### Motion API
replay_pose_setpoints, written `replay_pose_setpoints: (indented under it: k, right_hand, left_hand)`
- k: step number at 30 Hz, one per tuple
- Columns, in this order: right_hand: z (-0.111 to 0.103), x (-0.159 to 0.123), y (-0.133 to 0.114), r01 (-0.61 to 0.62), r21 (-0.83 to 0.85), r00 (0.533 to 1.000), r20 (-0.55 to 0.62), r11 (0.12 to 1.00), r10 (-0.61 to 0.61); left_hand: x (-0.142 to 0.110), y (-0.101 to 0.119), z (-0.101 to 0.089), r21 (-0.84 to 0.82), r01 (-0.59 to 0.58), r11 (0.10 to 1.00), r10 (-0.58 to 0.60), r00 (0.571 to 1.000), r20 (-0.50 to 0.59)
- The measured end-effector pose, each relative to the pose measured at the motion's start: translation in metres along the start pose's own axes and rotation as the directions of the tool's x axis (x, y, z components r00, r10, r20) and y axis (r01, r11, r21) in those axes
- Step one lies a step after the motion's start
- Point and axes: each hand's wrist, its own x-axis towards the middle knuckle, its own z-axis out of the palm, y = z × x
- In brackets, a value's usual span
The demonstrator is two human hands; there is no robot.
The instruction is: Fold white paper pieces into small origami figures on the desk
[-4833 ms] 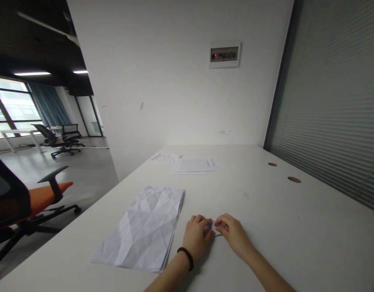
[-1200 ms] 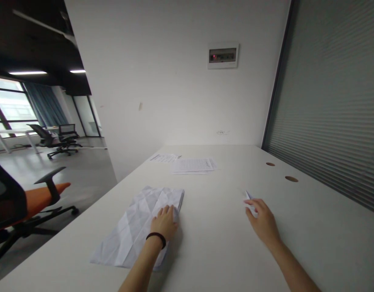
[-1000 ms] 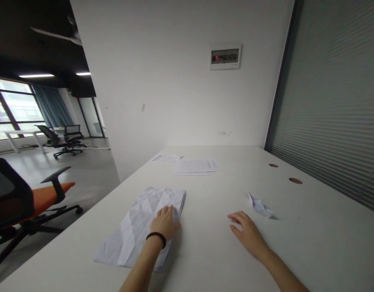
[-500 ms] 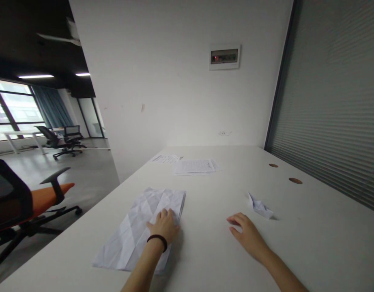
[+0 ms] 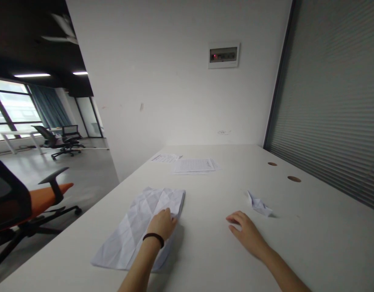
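On the left of the white table lies a stack of white paper [image 5: 129, 231] covered in fold creases. My left hand [image 5: 162, 224], with a dark band at the wrist, is closed at the right edge of this paper, its fingers curled. The fingertips are partly hidden, but the near right edge bends up under the hand. To the right, my right hand [image 5: 244, 231] hovers low over the table or rests on it, thumb and fingers apart with nothing between them. Just beyond it sits a small folded paper shape [image 5: 260, 206].
Printed sheets [image 5: 194, 165] lie farther back, with another printed sheet [image 5: 165, 158] to their left. Two round holes, one near [image 5: 294, 179] and one far [image 5: 272, 164], pierce the table's right side. An orange office chair [image 5: 44, 198] stands at the left.
My left hand has gone from lying spread on the creased paper to curled fingers at its right edge, which now bends up a little. My right hand has hardly moved.
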Motion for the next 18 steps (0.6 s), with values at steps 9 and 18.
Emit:
replay_pose_setpoints:
  k: [9, 18]
  right_hand:
    - [0.000, 0.002, 0.002, -0.024, 0.041, 1.000, -0.002, 0.999, 0.024]
    - [0.013, 0.002, -0.014, -0.191, 0.597, 0.981, 0.078, 0.779, 0.180]
  left_hand:
    - [-0.003, -0.002, -0.019, 0.006, 0.059, 0.998, -0.057, 0.988, -0.144]
    - [-0.033, 0.049, -0.011, -0.387, -0.375, 0.842, 0.231, 0.901, -0.368]
